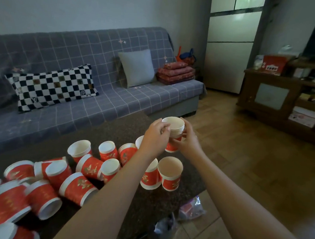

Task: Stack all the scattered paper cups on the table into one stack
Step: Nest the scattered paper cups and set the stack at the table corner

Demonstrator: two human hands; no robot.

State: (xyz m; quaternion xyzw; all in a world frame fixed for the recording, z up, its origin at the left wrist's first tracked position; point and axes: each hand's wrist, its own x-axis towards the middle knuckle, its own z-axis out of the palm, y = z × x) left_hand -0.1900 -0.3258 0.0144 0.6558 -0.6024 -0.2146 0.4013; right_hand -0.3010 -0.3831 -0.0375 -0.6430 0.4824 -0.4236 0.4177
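Above far table edge, both hands gripped upright red-and-white nested paper cup stack; loose red paper cups lay nearer, left; left hand closer.

The paper cups are red with gold lettering and white rims, white inside. They lie on a dark brown speckled table. Behind the table, the sofa wears a grey-blue cover crossed by a pale grid. On the sofa sit a black-and-white checked cushion, a plain grey cushion and folded red patterned cloth. Right of the sofa, the floor is brown wood.
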